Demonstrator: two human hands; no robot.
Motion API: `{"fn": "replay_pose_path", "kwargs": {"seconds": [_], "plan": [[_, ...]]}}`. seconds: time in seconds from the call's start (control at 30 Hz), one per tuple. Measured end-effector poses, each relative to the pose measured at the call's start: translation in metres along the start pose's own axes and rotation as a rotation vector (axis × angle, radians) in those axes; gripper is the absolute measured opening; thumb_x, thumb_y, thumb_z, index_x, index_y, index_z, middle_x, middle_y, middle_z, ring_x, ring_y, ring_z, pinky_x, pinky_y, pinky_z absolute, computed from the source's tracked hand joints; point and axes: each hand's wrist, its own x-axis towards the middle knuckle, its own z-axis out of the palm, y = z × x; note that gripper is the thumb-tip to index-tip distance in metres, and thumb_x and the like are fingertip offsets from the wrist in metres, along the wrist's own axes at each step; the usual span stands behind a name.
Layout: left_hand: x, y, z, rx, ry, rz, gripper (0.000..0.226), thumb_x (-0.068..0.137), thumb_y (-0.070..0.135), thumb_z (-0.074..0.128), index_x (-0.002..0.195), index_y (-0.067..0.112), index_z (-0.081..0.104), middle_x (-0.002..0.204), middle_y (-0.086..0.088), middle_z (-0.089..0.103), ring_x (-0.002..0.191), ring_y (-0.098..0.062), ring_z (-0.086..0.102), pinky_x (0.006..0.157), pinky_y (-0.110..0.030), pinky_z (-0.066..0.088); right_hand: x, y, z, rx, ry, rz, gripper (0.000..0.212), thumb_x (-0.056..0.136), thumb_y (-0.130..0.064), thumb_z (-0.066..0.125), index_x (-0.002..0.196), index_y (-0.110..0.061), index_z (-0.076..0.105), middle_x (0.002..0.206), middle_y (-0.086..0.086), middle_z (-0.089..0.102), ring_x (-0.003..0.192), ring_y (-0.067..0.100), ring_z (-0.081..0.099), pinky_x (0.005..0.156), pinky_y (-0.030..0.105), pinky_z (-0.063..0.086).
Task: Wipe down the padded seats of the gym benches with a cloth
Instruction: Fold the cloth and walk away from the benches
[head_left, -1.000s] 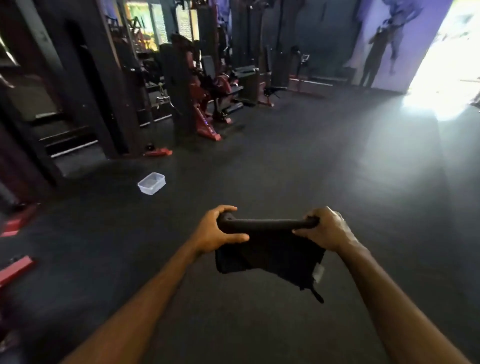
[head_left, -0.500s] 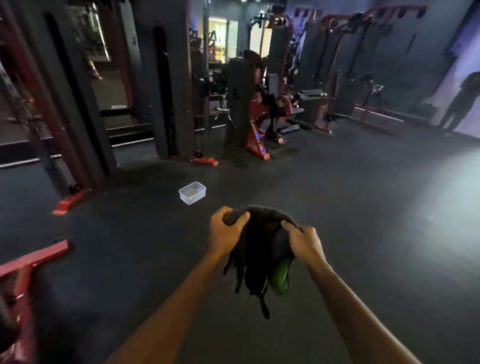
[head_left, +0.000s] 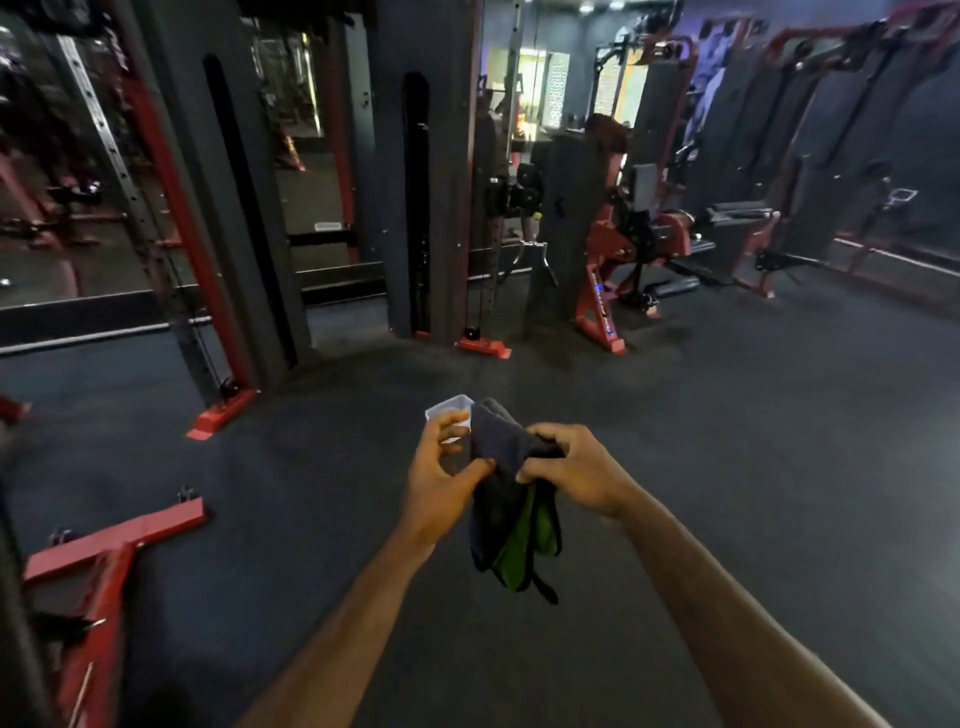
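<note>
Both the left hand (head_left: 441, 480) and right hand (head_left: 574, 470) grip a bunched dark cloth (head_left: 501, 499) above the floor (head_left: 727, 441).

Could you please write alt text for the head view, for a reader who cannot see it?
Both hands hold a dark cloth with a green side at chest height, left hand pinching it and right hand gripping it. A clear tub sits on the dark floor beyond, before red and black gym machines.

Dark floor (head_left: 727, 467), seemingly clear tub (head_left: 451, 407).
</note>
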Motion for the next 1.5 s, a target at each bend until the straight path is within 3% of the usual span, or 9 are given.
{"fn": "replay_pose_path", "kwargs": {"seconds": [0.1,0.23,0.33,0.5,0.6,0.73,1.03,1.23,1.5], "plan": [[0.043,-0.003,-0.012,-0.122,-0.087,-0.166,0.044,0.091,0.004,0.072,0.132,0.013,0.057,0.114,0.001,0.071,0.094,0.008,0.068,0.076,-0.013,0.052,0.056,0.001,-0.004,0.153,0.007,0.023,0.029,0.066,-0.008,0.070,0.094,-0.001,0.071,0.079,0.006,0.067,0.076,0.015,0.061,0.069,0.027,0.048],[0.115,-0.012,-0.016,-0.228,-0.115,-0.247,0.035,0.095,0.022,0.070,0.129,0.014,0.067,0.116,-0.005,0.076,0.110,-0.020,0.072,0.087,-0.031,0.059,0.146,0.014,-0.013,0.469,-0.009,0.098,0.033,0.083,0.006,0.069,0.116,-0.001,0.068,0.103,0.017,0.074,0.095,0.029,0.071,0.082,0.038,0.059],[0.175,-0.018,-0.006,-0.378,0.053,-0.302,0.040,0.092,0.027,0.075,0.127,0.010,0.068,0.119,-0.013,0.074,0.113,-0.029,0.071,0.099,-0.047,0.056,0.215,0.032,-0.022,0.659,-0.072,0.185,0.042,0.089,-0.017,0.077,0.128,-0.005,0.066,0.123,0.016,0.073,0.114,0.031,0.071,0.100,0.046,0.056],[0.273,-0.026,0.004,-0.454,0.187,-0.351,0.034,0.095,0.022,0.072,0.126,0.007,0.068,0.118,-0.015,0.075,0.110,-0.030,0.072,0.094,-0.046,0.060,0.305,0.047,-0.044,0.434,-0.364,0.254,0.035,0.093,-0.028,0.074,0.123,-0.010,0.071,0.118,0.007,0.076,0.112,0.020,0.072,0.093,0.036,0.058],[0.319,-0.038,-0.002,-0.464,0.197,-0.388,0.039,0.090,0.018,0.072,0.125,0.001,0.068,0.121,-0.019,0.072,0.116,-0.035,0.068,0.100,-0.047,0.056,0.356,0.053,-0.055,0.422,-0.278,0.226,0.035,0.088,-0.015,0.080,0.120,-0.003,0.071,0.115,0.012,0.077,0.106,0.025,0.074,0.089,0.037,0.060],[0.378,-0.058,-0.008,-0.294,0.109,-0.464,0.021,0.081,0.024,0.068,0.099,0.012,0.071,0.094,-0.006,0.073,0.085,-0.027,0.068,0.071,-0.035,0.053,0.427,0.057,-0.070,0.489,-0.161,0.180,0.032,0.088,-0.006,0.078,0.119,-0.006,0.069,0.112,0.010,0.078,0.105,0.026,0.075,0.094,0.044,0.060],[0.561,-0.120,-0.004,-0.348,0.292,-0.496,0.025,0.092,0.017,0.075,0.114,0.006,0.072,0.108,-0.013,0.077,0.102,-0.029,0.075,0.093,-0.047,0.060,0.594,0.101,-0.098,0.205,-0.308,0.207,0.052,0.087,-0.019,0.082,0.127,-0.039,0.056,0.117,-0.013,0.074,0.104,0.011,0.074,0.073,0.037,0.063],[0.686,-0.154,-0.018,-0.223,0.157,-0.602,0.014,0.093,0.016,0.068,0.105,0.010,0.071,0.093,-0.007,0.075,0.083,-0.021,0.069,0.065,-0.031,0.055,0.720,0.123,-0.106,0.100,-0.044,0.249,0.035,0.081,-0.010,0.082,0.113,-0.017,0.070,0.102,0.000,0.079,0.096,0.022,0.076,0.090,0.045,0.061],[0.820,-0.221,-0.018,-0.121,0.028,-0.727,0.020,0.097,0.012,0.069,0.111,-0.001,0.070,0.100,-0.014,0.074,0.078,-0.019,0.071,0.061,-0.027,0.058,0.860,0.173,-0.114,-0.166,0.056,0.354,0.026,0.074,-0.033,0.084,0.094,-0.023,0.071,0.088,-0.003,0.075,0.081,0.016,0.070,0.066,0.029,0.050]]}}
